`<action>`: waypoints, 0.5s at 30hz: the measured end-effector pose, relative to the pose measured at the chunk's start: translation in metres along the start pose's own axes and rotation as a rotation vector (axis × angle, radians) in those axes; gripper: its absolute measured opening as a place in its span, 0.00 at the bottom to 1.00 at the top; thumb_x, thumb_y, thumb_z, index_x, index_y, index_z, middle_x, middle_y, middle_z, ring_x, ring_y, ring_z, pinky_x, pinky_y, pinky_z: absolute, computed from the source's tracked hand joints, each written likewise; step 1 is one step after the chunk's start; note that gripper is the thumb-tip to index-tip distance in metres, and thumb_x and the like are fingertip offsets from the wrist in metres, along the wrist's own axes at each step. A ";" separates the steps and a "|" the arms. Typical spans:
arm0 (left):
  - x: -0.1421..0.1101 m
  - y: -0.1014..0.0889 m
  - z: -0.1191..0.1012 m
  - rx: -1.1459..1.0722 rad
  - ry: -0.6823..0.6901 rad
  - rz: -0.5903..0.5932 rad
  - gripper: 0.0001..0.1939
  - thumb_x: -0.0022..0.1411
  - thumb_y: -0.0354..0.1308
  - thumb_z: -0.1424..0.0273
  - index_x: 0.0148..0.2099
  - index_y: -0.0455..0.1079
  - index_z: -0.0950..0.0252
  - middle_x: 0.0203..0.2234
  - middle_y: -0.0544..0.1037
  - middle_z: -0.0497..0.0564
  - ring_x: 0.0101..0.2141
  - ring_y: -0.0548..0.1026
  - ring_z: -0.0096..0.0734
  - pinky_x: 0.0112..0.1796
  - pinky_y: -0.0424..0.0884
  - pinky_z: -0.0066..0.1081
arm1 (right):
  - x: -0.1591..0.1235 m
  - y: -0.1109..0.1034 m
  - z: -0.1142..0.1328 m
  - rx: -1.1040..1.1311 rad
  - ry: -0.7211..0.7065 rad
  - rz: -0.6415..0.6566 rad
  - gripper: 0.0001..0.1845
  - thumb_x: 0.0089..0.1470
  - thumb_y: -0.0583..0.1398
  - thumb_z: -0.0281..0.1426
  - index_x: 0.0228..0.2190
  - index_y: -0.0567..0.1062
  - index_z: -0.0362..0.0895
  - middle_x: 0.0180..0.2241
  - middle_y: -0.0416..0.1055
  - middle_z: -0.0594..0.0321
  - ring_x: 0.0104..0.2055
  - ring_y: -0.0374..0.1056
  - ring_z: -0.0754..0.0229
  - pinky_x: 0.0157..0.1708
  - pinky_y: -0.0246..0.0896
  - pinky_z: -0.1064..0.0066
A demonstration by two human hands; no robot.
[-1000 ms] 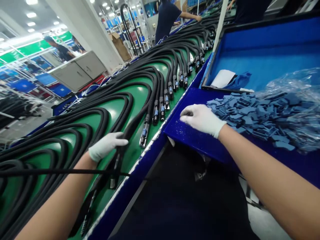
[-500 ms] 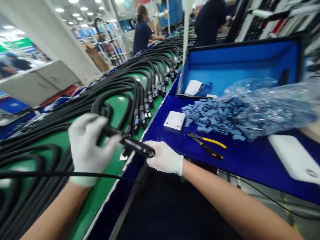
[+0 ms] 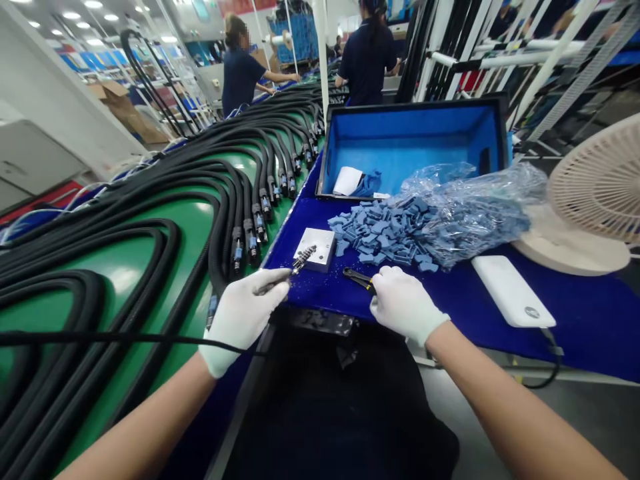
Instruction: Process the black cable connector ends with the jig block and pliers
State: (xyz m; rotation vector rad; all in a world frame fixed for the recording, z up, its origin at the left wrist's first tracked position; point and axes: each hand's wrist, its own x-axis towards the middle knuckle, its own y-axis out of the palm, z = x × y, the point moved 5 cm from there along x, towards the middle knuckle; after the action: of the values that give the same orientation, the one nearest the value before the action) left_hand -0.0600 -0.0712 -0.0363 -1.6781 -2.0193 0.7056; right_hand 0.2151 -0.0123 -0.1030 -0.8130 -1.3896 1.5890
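Black cable end [image 3: 299,262], tipped with a slim metal connector, points up and to the right out of the white-gloved left hand [image 3: 243,320], its long axis slanting toward the far side of the counter. The tip lies over a corner of a square white metal block [image 3: 315,249]; whether they touch cannot be told. The left hand is closed around the cable, and a thin black cable [image 3: 100,339] runs from it across to the left. The gloved right hand [image 3: 405,305] sits curled over black-nosed pliers [image 3: 358,280], their handles hidden beneath it, so any grip is unclear. Both lie on a dark blue counter [image 3: 300,287], beside a heap of blue foam pieces [image 3: 380,233] and a clear plastic bag [image 3: 475,213]. Beyond stands a blue-lined open box [image 3: 410,143]. Coiled black corrugated hoses [image 3: 150,267] fill the green belt [image 3: 125,280] on the left. Both bare forearms reach in from the bottom corners.
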 end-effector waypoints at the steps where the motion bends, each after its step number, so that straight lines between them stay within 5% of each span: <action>1: 0.005 0.003 -0.003 -0.057 -0.029 0.028 0.20 0.61 0.64 0.58 0.53 0.80 0.59 0.44 0.84 0.51 0.45 0.81 0.45 0.48 0.77 0.39 | 0.002 0.002 -0.001 0.068 0.008 -0.025 0.02 0.52 0.61 0.27 0.29 0.71 0.43 0.33 0.72 0.51 0.36 0.68 0.51 0.34 0.59 0.65; 5: 0.018 0.007 -0.014 -0.184 -0.041 0.073 0.23 0.60 0.65 0.59 0.55 0.79 0.64 0.37 0.85 0.53 0.38 0.82 0.44 0.40 0.78 0.38 | 0.009 -0.008 0.012 0.457 -0.023 -0.049 0.03 0.56 0.57 0.26 0.31 0.71 0.44 0.30 0.73 0.59 0.30 0.68 0.57 0.32 0.62 0.67; 10: 0.022 0.007 -0.026 -0.151 0.025 0.041 0.22 0.60 0.65 0.58 0.53 0.80 0.64 0.41 0.84 0.54 0.42 0.81 0.45 0.44 0.77 0.39 | 0.009 -0.038 0.060 0.763 -0.471 -0.037 0.24 0.49 0.57 0.17 0.46 0.75 0.45 0.51 0.75 0.55 0.55 0.70 0.51 0.57 0.64 0.60; 15: 0.019 0.011 -0.035 -0.039 0.133 -0.036 0.17 0.62 0.64 0.61 0.49 0.81 0.64 0.44 0.83 0.53 0.46 0.79 0.43 0.51 0.73 0.37 | 0.010 -0.047 0.080 0.847 -0.609 -0.086 0.26 0.50 0.55 0.16 0.48 0.76 0.46 0.51 0.76 0.56 0.59 0.68 0.53 0.65 0.59 0.57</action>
State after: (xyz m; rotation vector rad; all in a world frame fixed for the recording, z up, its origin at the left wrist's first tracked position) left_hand -0.0334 -0.0471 -0.0154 -1.6600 -1.9766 0.5314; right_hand 0.1483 -0.0364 -0.0428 0.2521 -0.9297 2.1925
